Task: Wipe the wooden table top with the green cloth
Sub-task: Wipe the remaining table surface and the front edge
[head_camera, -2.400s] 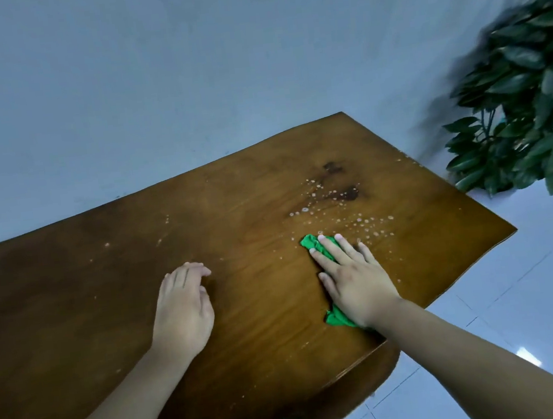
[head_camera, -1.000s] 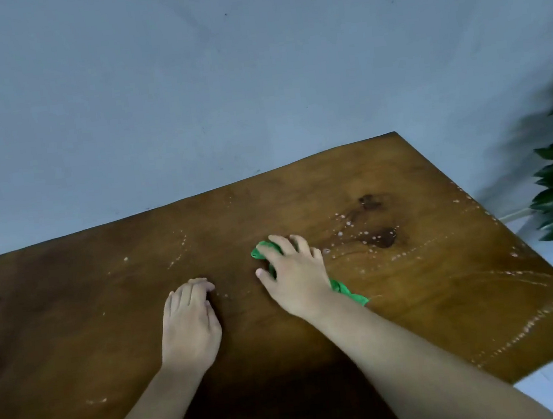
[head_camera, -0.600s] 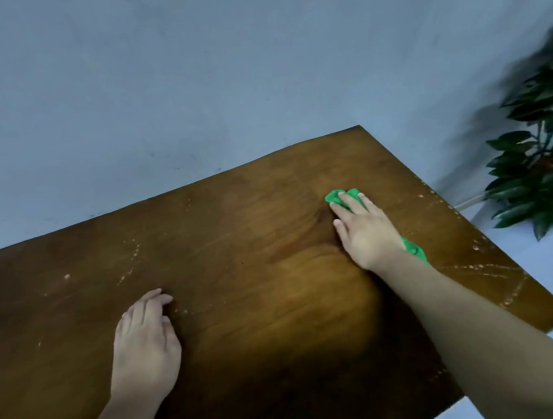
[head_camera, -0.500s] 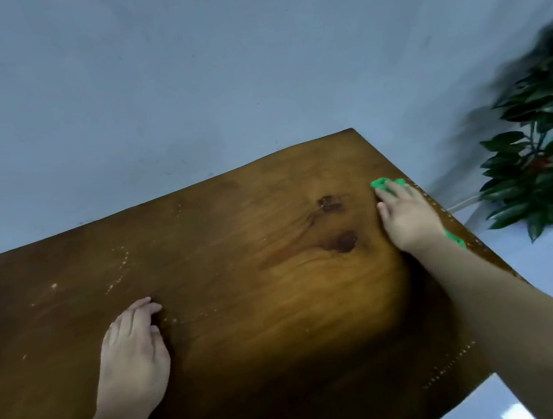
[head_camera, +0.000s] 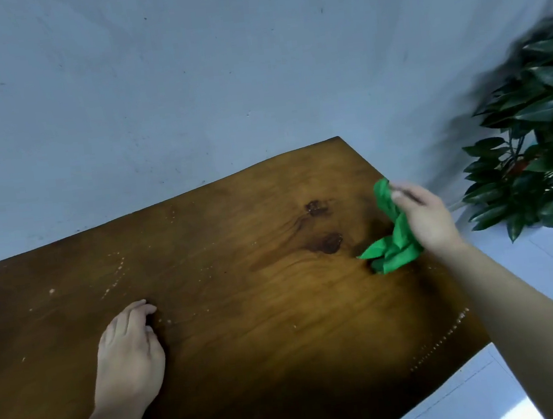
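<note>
Seemingly right hand point(head_camera: 424, 216), blurred, tight around bunched green cloth point(head_camera: 393, 251).

1. Surface point(head_camera: 263, 314): brown varnished wood with strong grain. Two dark knots point(head_camera: 330, 243) lie right of centre. Trails of white specks point(head_camera: 117, 272) lie at left and along the near right edge.
2. Green cloth point(head_camera: 392, 251): bright green, crumpled, bunched in the right hand point(head_camera: 424, 216) near the surface's right edge. Its lower folds touch the wood just beside the knots.
</note>
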